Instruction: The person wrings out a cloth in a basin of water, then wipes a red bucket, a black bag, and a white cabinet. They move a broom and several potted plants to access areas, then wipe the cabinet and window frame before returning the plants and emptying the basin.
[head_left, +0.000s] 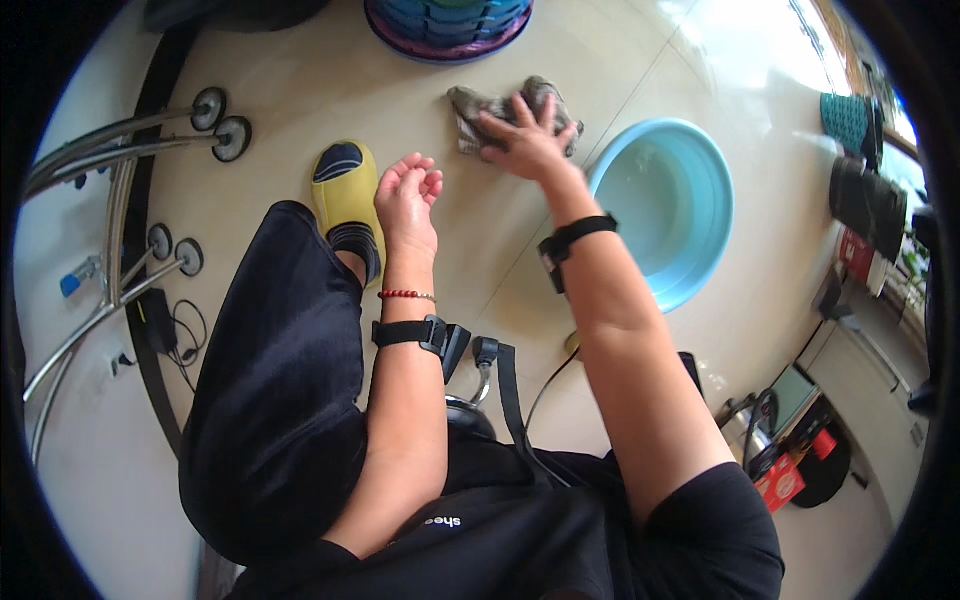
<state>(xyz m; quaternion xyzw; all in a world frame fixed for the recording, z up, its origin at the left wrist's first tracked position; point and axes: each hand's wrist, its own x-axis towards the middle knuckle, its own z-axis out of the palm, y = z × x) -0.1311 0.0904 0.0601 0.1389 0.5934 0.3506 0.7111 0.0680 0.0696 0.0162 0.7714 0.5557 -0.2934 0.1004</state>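
Observation:
My right hand (531, 144) lies spread on a crumpled grey-brown cloth (470, 112) on the tiled floor (480, 217), fingers apart and palm down. To the right of that hand stands a light blue plastic basin (716, 217) with cloudy water in it. My left hand (409, 193) is raised beside the yellow slipper (337, 199) on my foot, palm turned up and fingers curled, with nothing seen in it. A red bead bracelet (406, 295) is on the left wrist, and both forearms bear black straps.
A blue tiered container (457, 34) with a purple base stands ahead. At left are a metal frame's wheels (232, 139) and a black power adapter (155, 321) with its cable. A red box (780, 482) sits at lower right, and a teal basket (844, 124) at upper right.

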